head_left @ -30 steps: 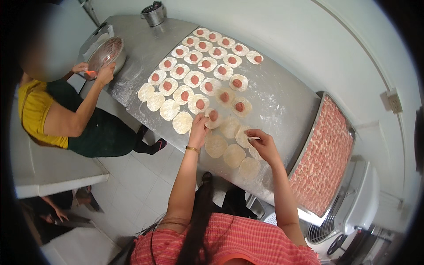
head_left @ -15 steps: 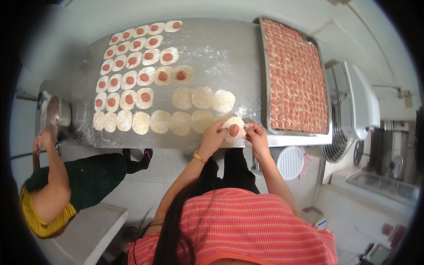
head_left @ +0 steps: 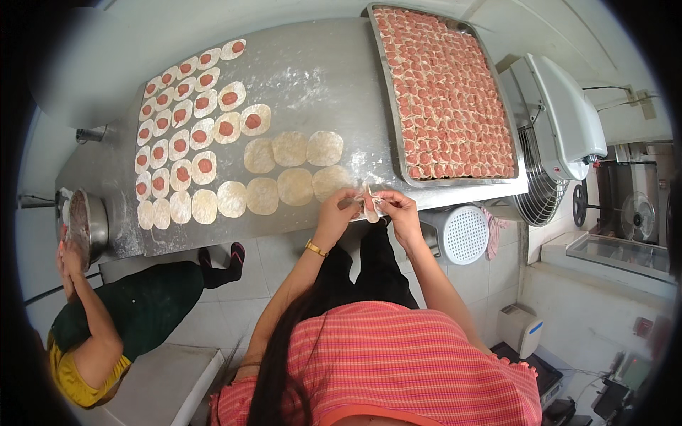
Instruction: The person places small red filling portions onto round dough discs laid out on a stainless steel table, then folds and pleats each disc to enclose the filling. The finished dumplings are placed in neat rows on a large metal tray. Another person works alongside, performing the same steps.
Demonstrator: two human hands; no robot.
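Observation:
Between my two hands, at the table's front edge, is a dumpling [head_left: 370,207], a round wrapper folded up around pink meat filling. My left hand [head_left: 339,211] pinches its left side and my right hand [head_left: 399,211] pinches its right side. A row of bare wrappers [head_left: 261,196] lies just left of my hands, with a shorter row of bare wrappers [head_left: 290,149] behind it. Farther left are several rows of flat wrappers topped with pink meat [head_left: 202,131]. To the right, a large metal tray [head_left: 408,160] holds tightly packed open-topped dumplings [head_left: 455,99].
The steel table [head_left: 320,57] has flour smears. At the left a co-worker in a yellow top [head_left: 92,366] has their hands at a metal bowl [head_left: 98,227]. A white mixer [head_left: 558,113] stands right of the tray. A white stool [head_left: 465,234] is below the table's edge.
The wrapper, spread out flat with meat in its middle before, is now folded up at the sides between my fingers. The view has shifted, and the co-worker's hands have moved slightly.

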